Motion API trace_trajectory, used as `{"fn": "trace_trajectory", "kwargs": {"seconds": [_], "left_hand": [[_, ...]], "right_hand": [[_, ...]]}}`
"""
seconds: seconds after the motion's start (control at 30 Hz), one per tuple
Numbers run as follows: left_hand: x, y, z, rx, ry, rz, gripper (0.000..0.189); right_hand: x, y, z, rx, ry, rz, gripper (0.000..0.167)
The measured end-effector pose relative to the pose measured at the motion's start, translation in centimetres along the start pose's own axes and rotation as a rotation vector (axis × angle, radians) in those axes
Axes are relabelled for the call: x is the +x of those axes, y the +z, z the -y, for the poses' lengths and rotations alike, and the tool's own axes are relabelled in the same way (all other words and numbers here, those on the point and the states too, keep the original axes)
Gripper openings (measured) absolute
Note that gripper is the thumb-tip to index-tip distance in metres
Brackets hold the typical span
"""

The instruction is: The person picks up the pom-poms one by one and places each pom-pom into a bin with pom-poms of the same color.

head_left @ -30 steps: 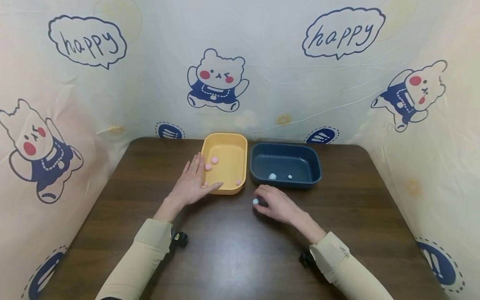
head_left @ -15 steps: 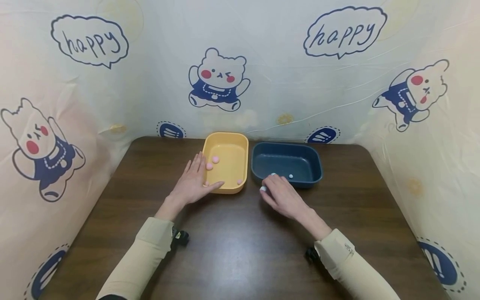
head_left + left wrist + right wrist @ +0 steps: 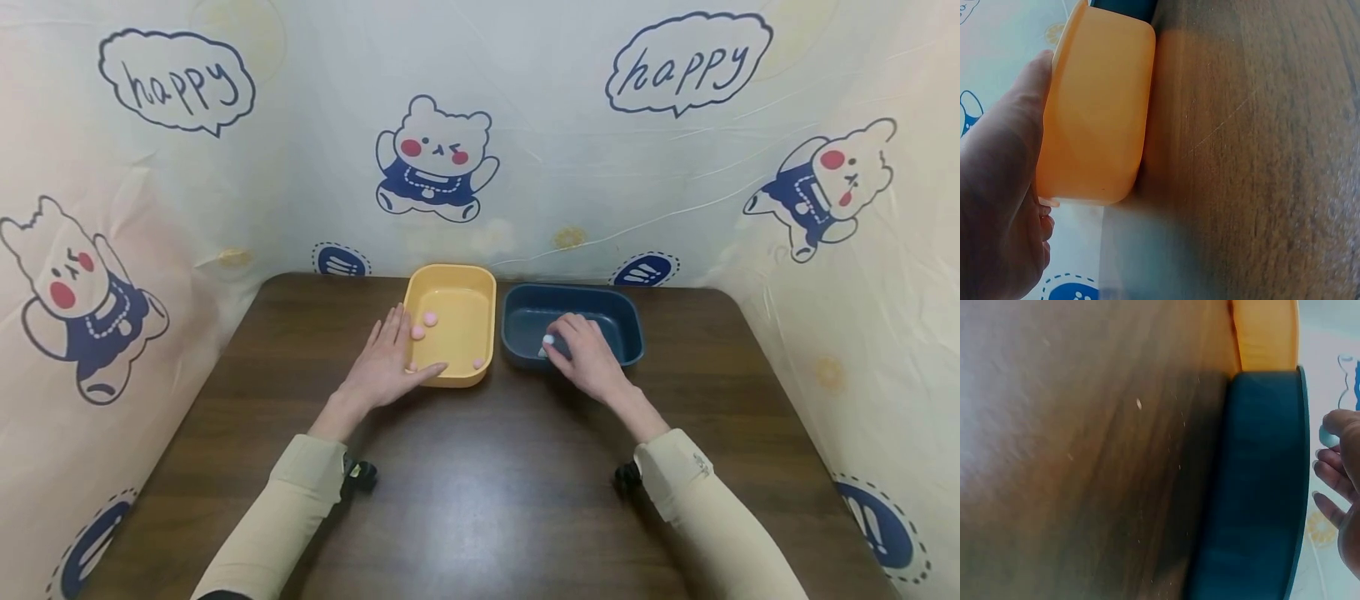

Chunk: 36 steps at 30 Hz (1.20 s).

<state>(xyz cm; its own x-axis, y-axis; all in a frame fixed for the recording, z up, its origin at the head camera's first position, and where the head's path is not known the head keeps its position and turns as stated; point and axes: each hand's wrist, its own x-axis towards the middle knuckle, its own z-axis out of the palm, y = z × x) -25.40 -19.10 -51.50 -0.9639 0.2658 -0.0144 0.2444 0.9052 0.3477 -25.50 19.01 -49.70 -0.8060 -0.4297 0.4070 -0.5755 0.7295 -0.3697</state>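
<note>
My left hand (image 3: 384, 367) rests on the near left corner of a yellow plastic bin (image 3: 467, 310), fingers straight along its side and thumb over the front rim. Inside that bin lie several small pink balls (image 3: 431, 318). My right hand (image 3: 587, 357) is over the dark blue bin (image 3: 516, 315) and pinches a light blue ball (image 3: 548, 340) between thumb and fingertips. In the right wrist view, this ball (image 3: 1329, 436) shows above the bin's rim. Just under my right hand a bit of another pale blue ball (image 3: 542, 352) shows in the bin; my hand hides the rest there.
Both bins stand side by side at the back of a brown wooden table (image 3: 465, 483). Behind and around it hangs a pale curtain (image 3: 540, 167) printed with cartoon bears. The wrist cameras are strapped at both sleeve cuffs.
My right hand has carried the pinched light blue ball from in front of the bins, up and right, to over the dark blue bin. My left hand has stayed on the yellow bin.
</note>
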Motion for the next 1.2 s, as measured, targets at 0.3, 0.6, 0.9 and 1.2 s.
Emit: {"fn": "trace_trajectory", "kwargs": {"seconds": [0.3, 0.6, 0.9, 1.2], "left_hand": [[-0.1, 0.0, 0.0, -0.001, 0.002, -0.002, 0.133], [-0.2, -0.2, -0.2, 0.000, 0.000, 0.005, 0.133], [-0.2, -0.1, -0.2, -0.018, -0.002, 0.008, 0.132], [-0.2, -0.1, -0.4, -0.010, -0.017, 0.010, 0.133]], "right_hand": [[0.6, -0.2, -1.0, 0.014, 0.050, -0.005, 0.018], [1.1, -0.5, -1.1, 0.024, 0.070, -0.003, 0.018], [1.5, -0.3, -1.7, -0.018, 0.088, -0.007, 0.020], [1.3, -0.2, -2.8, 0.024, 0.135, -0.008, 0.021]]}}
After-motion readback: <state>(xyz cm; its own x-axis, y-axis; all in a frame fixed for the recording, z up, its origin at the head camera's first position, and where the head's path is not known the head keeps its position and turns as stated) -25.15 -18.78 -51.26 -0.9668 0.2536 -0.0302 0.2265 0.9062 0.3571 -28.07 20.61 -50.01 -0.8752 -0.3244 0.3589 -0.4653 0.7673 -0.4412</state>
